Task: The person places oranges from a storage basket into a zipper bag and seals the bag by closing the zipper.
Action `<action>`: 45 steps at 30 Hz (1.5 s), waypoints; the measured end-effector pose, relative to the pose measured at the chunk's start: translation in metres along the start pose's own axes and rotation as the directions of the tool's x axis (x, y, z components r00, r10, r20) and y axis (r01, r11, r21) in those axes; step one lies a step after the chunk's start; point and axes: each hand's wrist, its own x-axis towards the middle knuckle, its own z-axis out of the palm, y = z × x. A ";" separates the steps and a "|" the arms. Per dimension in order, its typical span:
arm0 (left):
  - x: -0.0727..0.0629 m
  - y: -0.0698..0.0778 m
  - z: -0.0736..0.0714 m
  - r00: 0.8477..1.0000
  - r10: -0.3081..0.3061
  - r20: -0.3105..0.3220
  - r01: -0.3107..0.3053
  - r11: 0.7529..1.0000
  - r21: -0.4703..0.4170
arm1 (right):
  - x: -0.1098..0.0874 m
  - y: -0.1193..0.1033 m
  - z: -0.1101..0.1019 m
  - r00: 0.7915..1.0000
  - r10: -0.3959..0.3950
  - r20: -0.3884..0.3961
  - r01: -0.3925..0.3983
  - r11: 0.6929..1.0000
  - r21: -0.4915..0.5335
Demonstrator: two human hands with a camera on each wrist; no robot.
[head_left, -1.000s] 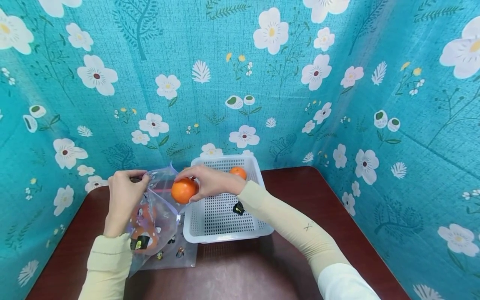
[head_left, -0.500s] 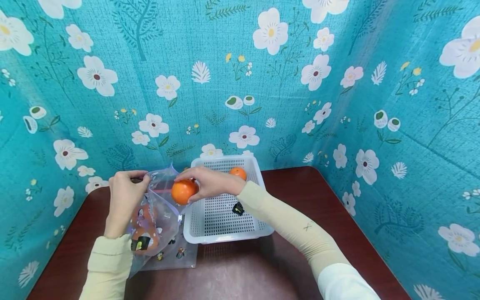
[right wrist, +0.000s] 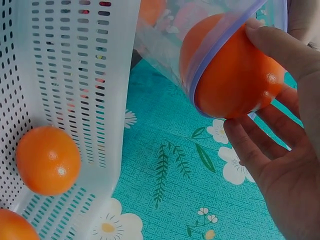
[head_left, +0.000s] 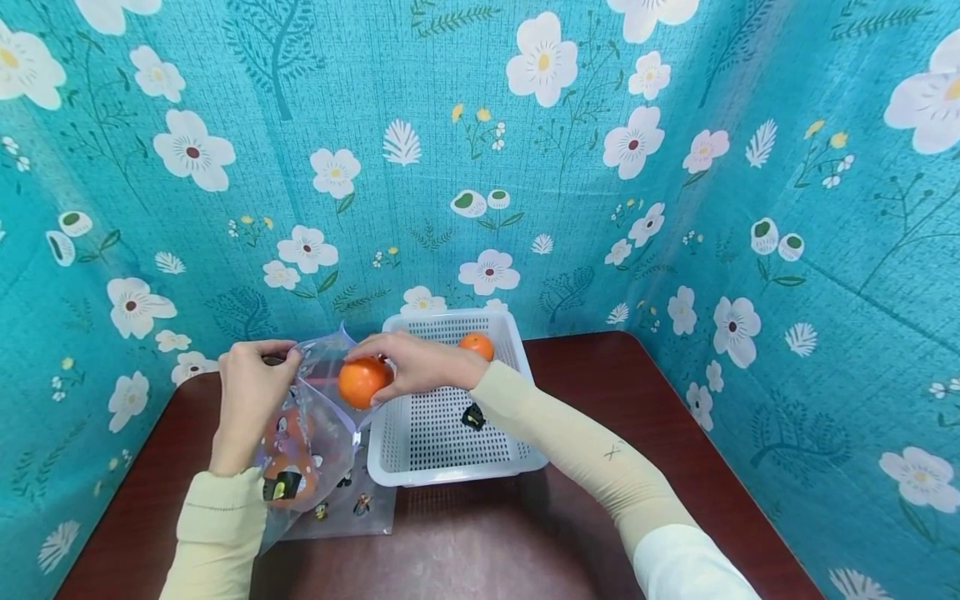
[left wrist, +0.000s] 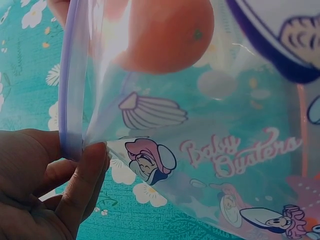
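In the head view, my left hand (head_left: 255, 396) pinches the lilac rim of a clear printed zip bag (head_left: 337, 446). My right hand (head_left: 416, 364) grips an orange (head_left: 363, 382) at the bag's mouth. Seen from the right wrist, this orange (right wrist: 240, 75) is partly inside the rim, thumb on top and fingers beneath. The left wrist view shows an orange (left wrist: 170, 37) through the clear film, and the left thumb and fingers (left wrist: 90, 167) on the rim. Lower in the bag are more oranges (head_left: 288, 458), blurred by the printed film.
A white perforated basket (head_left: 457, 477) stands right of the bag, under my right forearm. It holds an orange (head_left: 477, 345) at the back; the right wrist view shows two, one orange (right wrist: 48, 160) by the wall. Behind the dark red table (head_left: 600, 392) hangs a blue flowered cloth (head_left: 420, 83).
My right hand and its orange have shifted slightly left, a little further into the bag's mouth. My left hand keeps its hold on the rim almost unmoved.
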 end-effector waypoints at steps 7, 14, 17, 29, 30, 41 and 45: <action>0.000 0.000 0.001 1.000 0.007 -0.003 -0.007 1.000 -0.002 | -0.001 0.000 0.000 1.000 0.005 0.008 -0.005 1.000 0.011; -0.001 0.004 0.001 1.000 0.010 -0.003 -0.010 1.000 -0.008 | 0.000 -0.001 0.000 1.000 -0.002 0.012 0.002 0.999 0.034; -0.001 0.005 0.001 1.000 0.009 0.001 -0.009 1.000 -0.010 | 0.000 0.000 0.001 1.000 -0.011 0.013 0.010 0.999 0.041; 0.000 0.005 0.001 1.000 0.018 -0.005 -0.018 1.000 0.013 | 0.000 0.002 0.003 1.000 -0.023 0.011 0.022 0.999 0.044; 0.000 0.005 0.001 1.000 0.018 -0.007 -0.017 1.000 0.015 | 0.000 0.002 0.003 1.000 -0.022 0.011 0.021 0.999 0.040; -0.001 0.009 -0.003 1.000 0.011 -0.018 -0.011 1.000 0.013 | -0.004 -0.002 -0.003 0.999 -0.020 -0.046 0.021 1.000 0.008; -0.002 0.008 -0.004 1.000 -0.014 -0.018 0.014 1.000 0.016 | -0.009 -0.005 -0.003 0.997 -0.024 -0.074 0.026 0.999 0.033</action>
